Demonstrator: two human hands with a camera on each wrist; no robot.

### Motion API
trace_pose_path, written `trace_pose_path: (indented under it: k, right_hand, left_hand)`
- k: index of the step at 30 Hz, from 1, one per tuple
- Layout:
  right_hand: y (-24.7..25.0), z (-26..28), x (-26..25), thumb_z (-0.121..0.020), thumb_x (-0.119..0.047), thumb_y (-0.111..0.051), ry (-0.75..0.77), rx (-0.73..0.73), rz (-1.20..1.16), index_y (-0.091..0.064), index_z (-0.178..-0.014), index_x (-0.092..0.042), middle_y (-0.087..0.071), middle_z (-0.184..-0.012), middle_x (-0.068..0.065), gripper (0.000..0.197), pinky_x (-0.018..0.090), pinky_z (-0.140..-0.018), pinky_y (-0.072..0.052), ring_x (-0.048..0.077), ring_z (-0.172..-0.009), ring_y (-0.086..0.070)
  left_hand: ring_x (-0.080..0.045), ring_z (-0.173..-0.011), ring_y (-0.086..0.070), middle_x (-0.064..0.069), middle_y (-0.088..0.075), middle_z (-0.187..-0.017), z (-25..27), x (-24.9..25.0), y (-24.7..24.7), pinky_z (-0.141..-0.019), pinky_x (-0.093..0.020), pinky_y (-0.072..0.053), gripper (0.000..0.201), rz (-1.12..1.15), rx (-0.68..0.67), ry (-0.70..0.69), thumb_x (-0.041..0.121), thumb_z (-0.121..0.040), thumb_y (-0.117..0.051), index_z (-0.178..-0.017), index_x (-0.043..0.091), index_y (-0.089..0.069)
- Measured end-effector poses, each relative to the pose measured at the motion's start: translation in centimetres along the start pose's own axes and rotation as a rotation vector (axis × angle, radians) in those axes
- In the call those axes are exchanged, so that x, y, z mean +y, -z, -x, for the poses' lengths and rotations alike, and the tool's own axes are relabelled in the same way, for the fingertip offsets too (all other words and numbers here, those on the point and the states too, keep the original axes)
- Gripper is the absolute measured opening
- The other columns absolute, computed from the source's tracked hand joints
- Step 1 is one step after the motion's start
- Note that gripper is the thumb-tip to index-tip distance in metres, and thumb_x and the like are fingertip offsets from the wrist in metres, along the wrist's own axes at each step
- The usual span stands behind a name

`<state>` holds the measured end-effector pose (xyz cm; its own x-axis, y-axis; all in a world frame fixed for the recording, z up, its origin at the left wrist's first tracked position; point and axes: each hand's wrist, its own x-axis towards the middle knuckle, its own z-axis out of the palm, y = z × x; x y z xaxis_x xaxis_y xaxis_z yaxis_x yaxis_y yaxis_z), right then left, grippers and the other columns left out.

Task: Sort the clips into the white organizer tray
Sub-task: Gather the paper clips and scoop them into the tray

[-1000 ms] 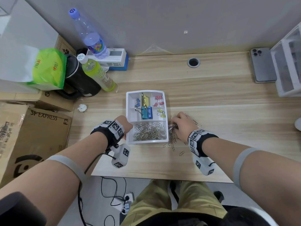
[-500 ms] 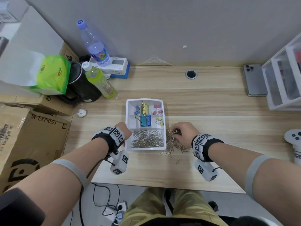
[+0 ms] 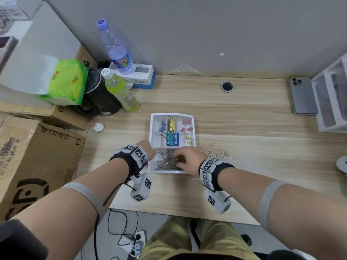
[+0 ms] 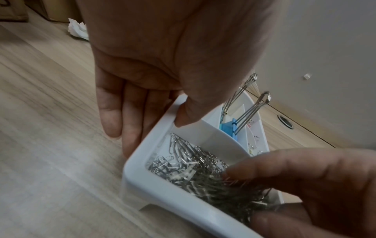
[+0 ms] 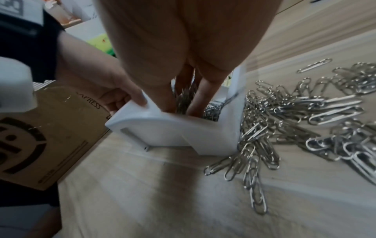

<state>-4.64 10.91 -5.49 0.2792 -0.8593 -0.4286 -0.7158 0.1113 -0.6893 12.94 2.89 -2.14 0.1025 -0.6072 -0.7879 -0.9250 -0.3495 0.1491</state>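
Observation:
The white organizer tray (image 3: pixel 152 128) sits mid-table. Its back compartments hold blue (image 3: pixel 171 138), yellow (image 3: pixel 172 124) and pink binder clips (image 3: pixel 186 126). Silver paper clips (image 3: pixel 162 163) fill the front compartment. My left hand (image 3: pixel 149 149) grips the tray's left wall (image 4: pixel 162 190), thumb hooked over the rim and fingers flat outside. My right hand (image 3: pixel 185 158) reaches into the front compartment, its fingers (image 5: pixel 205 90) closed round a bunch of paper clips (image 4: pixel 234 188). A loose pile of paper clips (image 5: pixel 295 112) lies on the table against the tray's right side (image 5: pixel 230 128).
Two bottles (image 3: pixel 120 91), a black kettle (image 3: pixel 101 102) and cardboard boxes (image 3: pixel 37 156) crowd the left. A phone (image 3: pixel 302 96) and white drawer unit (image 3: pixel 330 98) stand at the right. Crumpled paper (image 3: pixel 98 127) lies left of the tray. The table's front edge is close.
My right hand left the loose pile on the right and moved left into the tray's front compartment with a bunch of paper clips. The left hand stayed on the tray wall.

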Motion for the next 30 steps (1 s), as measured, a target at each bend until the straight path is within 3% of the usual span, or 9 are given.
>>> trace_pose_path:
  k: [7,12,16,18,20,22,26,28,30]
  right_hand:
    - [0.3,0.7,0.5,-0.087,-0.013,-0.056,0.014,-0.030,-0.006,-0.067,-0.122,-0.025,-0.065,-0.126,-0.004,0.038,0.032,-0.101,-0.049,0.014,-0.114,-0.061]
    - [3.0,2.2,2.9,-0.086,-0.019,-0.061,-0.074,0.275,0.047,-0.063,-0.117,-0.025,-0.062,-0.107,-0.011,0.032,0.031,-0.087,-0.055,0.007,-0.093,-0.060]
    - [5.5,3.8,7.5,-0.067,-0.035,-0.079,-0.335,0.150,0.170,-0.038,-0.139,-0.023,-0.041,-0.136,-0.002,0.084,0.034,-0.098,-0.047,0.017,-0.120,-0.047]
    - [6.0,5.1,9.6,-0.049,-0.040,-0.086,-0.388,0.038,0.276,-0.029,-0.142,-0.025,-0.034,-0.132,0.002,0.110,0.036,-0.100,-0.046,0.021,-0.122,-0.040]
    - [5.8,6.1,11.2,-0.041,-0.033,-0.089,-0.391,-0.038,0.349,-0.028,-0.140,-0.027,-0.032,-0.128,0.002,0.116,0.034,-0.099,-0.046,0.022,-0.119,-0.038]
    - [5.3,6.5,12.1,-0.046,-0.023,-0.089,-0.355,-0.037,0.324,-0.031,-0.140,-0.027,-0.033,-0.128,0.001,0.110,0.031,-0.099,-0.045,0.021,-0.119,-0.040]
    - [3.9,5.7,12.0,-0.066,-0.015,-0.083,-0.231,0.041,0.159,-0.042,-0.138,-0.015,-0.043,-0.126,0.003,0.083,0.030,-0.103,-0.041,0.021,-0.117,-0.050]
    - [3.0,5.1,11.4,-0.073,-0.009,-0.078,-0.191,0.085,0.093,-0.048,-0.134,-0.012,-0.045,-0.117,0.000,0.068,0.035,-0.103,-0.044,0.020,-0.110,-0.053]
    - [2.2,4.5,10.8,-0.075,-0.002,-0.073,-0.164,0.111,0.042,-0.051,-0.130,-0.012,-0.040,-0.110,-0.006,0.060,0.035,-0.101,-0.047,0.013,-0.101,-0.050]
  left_hand:
    - [-0.038,-0.087,-0.072,-0.020,-0.065,-0.063,-0.4,0.1,0.2,-0.033,-0.022,-0.037,0.029,-0.025,-0.040,0.007,0.006,-0.094,-0.044,-0.066,0.003,-0.046]
    - [-0.031,-0.070,-0.071,-0.015,-0.063,-0.063,-0.5,-0.1,0.3,-0.039,-0.027,-0.041,0.029,-0.076,-0.038,-0.005,0.006,-0.094,-0.045,-0.065,0.004,-0.047]
    - [-0.031,-0.087,-0.071,-0.019,-0.071,-0.098,-0.6,-0.6,0.5,-0.050,-0.027,-0.047,0.031,-0.143,0.002,-0.038,0.010,-0.093,-0.050,-0.063,0.009,-0.045]
    - [-0.029,-0.069,-0.069,-0.019,-0.071,-0.087,-0.5,-0.8,0.7,-0.042,-0.026,-0.043,0.032,-0.180,-0.015,-0.038,0.009,-0.095,-0.048,-0.063,0.008,-0.045]
    - [-0.031,-0.079,-0.071,-0.017,-0.070,-0.083,-0.4,-0.7,0.9,-0.039,-0.023,-0.041,0.034,-0.208,-0.021,-0.030,0.008,-0.095,-0.047,-0.062,0.008,-0.044]
    - [-0.033,-0.094,-0.071,-0.016,-0.070,-0.081,-0.2,-0.6,1.0,-0.040,-0.023,-0.042,0.033,-0.214,-0.014,-0.029,0.009,-0.095,-0.047,-0.062,0.009,-0.044]
    - [-0.034,-0.070,-0.072,-0.008,-0.051,-0.032,0.1,-0.6,0.9,-0.035,-0.022,-0.038,0.034,-0.157,-0.014,0.042,0.011,-0.098,-0.043,-0.064,0.005,-0.045]
    - [-0.037,-0.080,-0.072,-0.007,-0.050,-0.032,0.0,-0.7,0.8,-0.038,-0.023,-0.039,0.035,-0.147,-0.004,0.046,0.012,-0.098,-0.042,-0.064,0.005,-0.045]
    - [-0.034,-0.070,-0.071,-0.010,-0.053,-0.043,0.0,-0.8,0.7,-0.038,-0.023,-0.040,0.034,-0.127,0.000,0.026,0.012,-0.097,-0.043,-0.064,0.005,-0.045]
